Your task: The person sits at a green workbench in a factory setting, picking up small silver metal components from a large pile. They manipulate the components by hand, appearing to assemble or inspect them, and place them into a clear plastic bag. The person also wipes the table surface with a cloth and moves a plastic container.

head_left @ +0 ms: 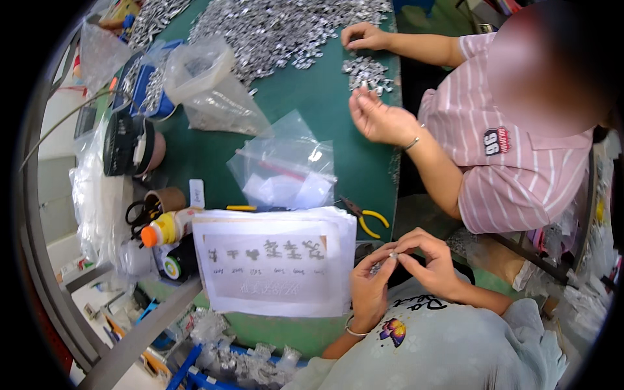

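Observation:
My left hand (368, 294) and my right hand (434, 261) meet at the table's near edge, in front of my grey shirt. Their fingertips pinch a small silvery metal piece (393, 255) between them. More small bits show at the left hand's curled fingers, too small to make out. Just beyond my hands lie pliers (368, 222) with yellow handles. A stack of printed paper sheets (276, 302) is to the left of my hands.
A co-worker's hands (383, 120) are over a small pile of metal pieces (368, 73). A large heap of pieces (286, 32) covers the far table. Plastic bags (283, 162), a blue bin (166, 104), an orange-capped bottle (170, 227) and a tape roll (133, 146) stand leftward.

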{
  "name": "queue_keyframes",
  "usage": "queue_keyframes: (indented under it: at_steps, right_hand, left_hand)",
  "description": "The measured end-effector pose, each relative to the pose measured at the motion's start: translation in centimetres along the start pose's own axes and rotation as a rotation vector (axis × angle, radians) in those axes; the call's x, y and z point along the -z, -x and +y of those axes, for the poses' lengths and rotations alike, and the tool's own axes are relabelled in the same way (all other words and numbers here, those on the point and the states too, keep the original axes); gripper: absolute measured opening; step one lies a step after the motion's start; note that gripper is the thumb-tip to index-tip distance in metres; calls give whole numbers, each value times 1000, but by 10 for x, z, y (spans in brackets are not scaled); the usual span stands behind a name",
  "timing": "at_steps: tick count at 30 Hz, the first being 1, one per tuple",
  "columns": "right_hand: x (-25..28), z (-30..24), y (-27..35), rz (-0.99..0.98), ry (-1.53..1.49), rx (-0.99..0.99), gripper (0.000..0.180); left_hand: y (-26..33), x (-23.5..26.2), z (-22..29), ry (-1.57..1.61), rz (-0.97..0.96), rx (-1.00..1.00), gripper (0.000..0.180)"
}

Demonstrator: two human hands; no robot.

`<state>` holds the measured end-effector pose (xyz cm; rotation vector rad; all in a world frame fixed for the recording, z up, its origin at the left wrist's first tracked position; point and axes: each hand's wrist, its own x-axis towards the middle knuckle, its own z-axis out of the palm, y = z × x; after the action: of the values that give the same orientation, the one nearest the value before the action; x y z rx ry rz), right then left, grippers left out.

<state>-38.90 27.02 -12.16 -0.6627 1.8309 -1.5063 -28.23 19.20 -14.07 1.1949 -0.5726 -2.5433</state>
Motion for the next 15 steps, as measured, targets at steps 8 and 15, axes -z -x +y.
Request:
queue_keyframes:
  at_steps: [8, 15]
  right_hand:
    - [-1, -8, 6, 21, -13, -9, 11]
    - [-8, -6, 12, 80, -11, 27, 13]
  left_hand:
    - [6, -3, 3, 15, -38, -38, 18]
    - [6, -4, 0, -27, -47, -107, 18]
